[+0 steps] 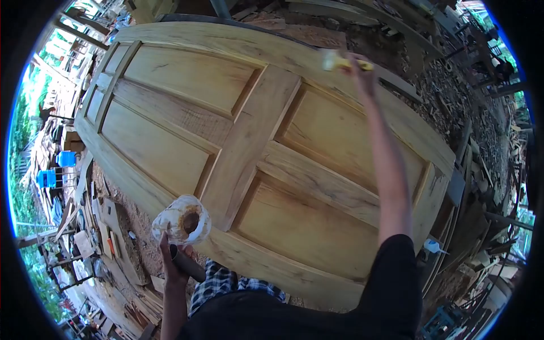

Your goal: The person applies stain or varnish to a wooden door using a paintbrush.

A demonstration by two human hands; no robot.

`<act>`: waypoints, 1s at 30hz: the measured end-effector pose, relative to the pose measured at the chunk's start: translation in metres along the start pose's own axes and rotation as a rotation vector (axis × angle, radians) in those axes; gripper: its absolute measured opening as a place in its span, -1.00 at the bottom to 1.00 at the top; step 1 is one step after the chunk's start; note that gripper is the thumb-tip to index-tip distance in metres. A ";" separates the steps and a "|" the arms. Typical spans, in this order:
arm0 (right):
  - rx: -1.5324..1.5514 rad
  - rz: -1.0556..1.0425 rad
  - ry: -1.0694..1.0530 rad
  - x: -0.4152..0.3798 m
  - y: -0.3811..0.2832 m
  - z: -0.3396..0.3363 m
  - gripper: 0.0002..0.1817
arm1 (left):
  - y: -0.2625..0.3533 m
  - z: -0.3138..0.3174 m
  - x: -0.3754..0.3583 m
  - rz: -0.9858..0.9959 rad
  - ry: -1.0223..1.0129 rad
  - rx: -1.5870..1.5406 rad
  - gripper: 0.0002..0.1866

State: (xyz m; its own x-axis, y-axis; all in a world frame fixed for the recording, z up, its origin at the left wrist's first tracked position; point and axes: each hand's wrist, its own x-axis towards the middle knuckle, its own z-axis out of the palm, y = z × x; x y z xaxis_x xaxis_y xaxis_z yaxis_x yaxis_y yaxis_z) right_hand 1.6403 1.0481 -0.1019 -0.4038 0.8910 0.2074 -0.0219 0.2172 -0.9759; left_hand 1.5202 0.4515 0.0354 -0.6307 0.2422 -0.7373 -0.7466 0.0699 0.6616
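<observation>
A large wooden panel door point(249, 130) lies flat in front of me. At its far edge, my right hand point(361, 67) grips a paintbrush point(344, 61) with a yellow handle and pale bristles, slightly blurred. The bristles overlap the door's upper frame in this view. Near the close edge, my left hand point(173, 258) is wrapped around a white container point(170, 222) with brown liquid inside and stains round its mouth. A dark cylindrical piece point(188, 264) juts out beside the left palm, below the container.
Wood shavings point(396, 54) and scrap boards cover the ground beyond the door. Planks and offcuts point(122, 243) lie at the left. Two blue containers point(56, 169) stand farther left. A small white bottle point(433, 246) sits by the door's right end.
</observation>
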 end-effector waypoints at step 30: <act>-0.084 0.201 0.621 -0.332 -0.135 0.083 -0.75 | 0.136 -0.109 0.146 -0.125 -0.535 0.036 -0.38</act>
State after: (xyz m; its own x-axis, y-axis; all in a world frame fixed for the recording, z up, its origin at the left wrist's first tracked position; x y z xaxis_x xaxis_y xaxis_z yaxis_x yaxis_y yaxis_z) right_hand 1.7017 0.6900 -0.0450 0.2110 0.9764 0.0466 0.0803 0.0301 -0.9963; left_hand 1.3031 0.3913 0.0031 -0.3347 0.6875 -0.6445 -0.7955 0.1605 0.5843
